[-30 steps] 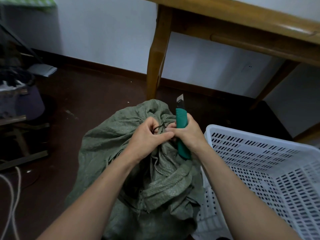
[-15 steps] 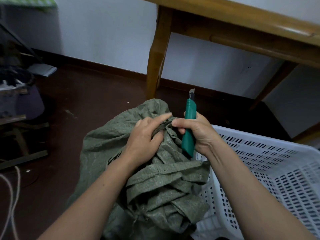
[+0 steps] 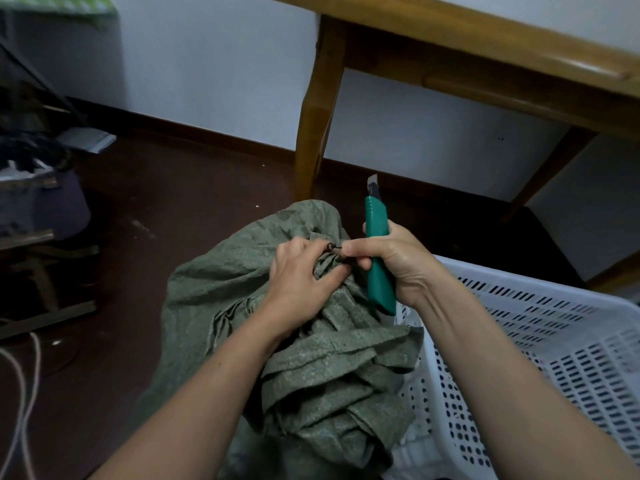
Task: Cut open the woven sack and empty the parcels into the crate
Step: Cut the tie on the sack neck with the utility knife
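A grey-green woven sack (image 3: 221,296) stands on the floor in front of me, its gathered neck bunched at the top. My left hand (image 3: 298,282) pinches the folds at the neck. My right hand (image 3: 398,261) grips a green utility knife (image 3: 377,251) with its blade pointing up and away, while thumb and forefinger pinch a thin dark tie (image 3: 334,248) at the neck. A white perforated plastic crate (image 3: 554,341) sits to the right, with the sack's loose flaps draped over its near corner. No parcels are visible.
A wooden table leg (image 3: 317,109) rises just behind the sack, with the tabletop overhead at right. Dark clutter and a stool stand at the left, and pale cords (image 3: 24,386) lie on the brown floor.
Both hands came together at the sack's neck again. My right thumb and forefinger now pinch the dark tie, and the knife stays upright in that hand.
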